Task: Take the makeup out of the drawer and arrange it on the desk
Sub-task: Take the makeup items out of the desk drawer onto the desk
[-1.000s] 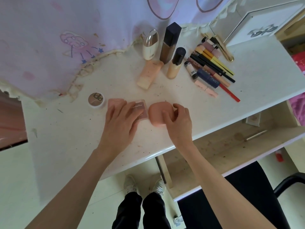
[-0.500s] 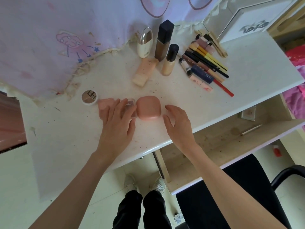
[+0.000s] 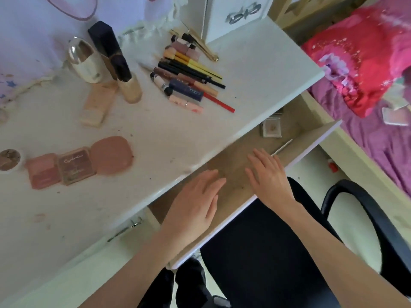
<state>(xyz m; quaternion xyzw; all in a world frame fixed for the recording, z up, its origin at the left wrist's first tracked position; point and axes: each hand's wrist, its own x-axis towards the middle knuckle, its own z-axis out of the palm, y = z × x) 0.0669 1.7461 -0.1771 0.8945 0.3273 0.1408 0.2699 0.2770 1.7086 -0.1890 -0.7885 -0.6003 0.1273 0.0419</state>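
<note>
Both hands hover over the open drawer under the white desk. My left hand and my right hand have straight fingers and hold nothing. Inside the drawer lie a small clear square compact and a thin stick just beyond my right fingertips. On the desk a row holds a round jar, a pink palette, a clear-lidded palette and a pink rounded compact. Bottles and a pile of pencils and lipsticks lie farther back.
A black office chair stands in front of the drawer. A bed with pink and purple bedding is at the right. A white box sits at the desk's back, a printed cloth hangs at the left.
Both hands left the compacts on the desk and moved right and down to the open drawer. The view swung right; the pink compact now lies against the clear-lidded palette.
</note>
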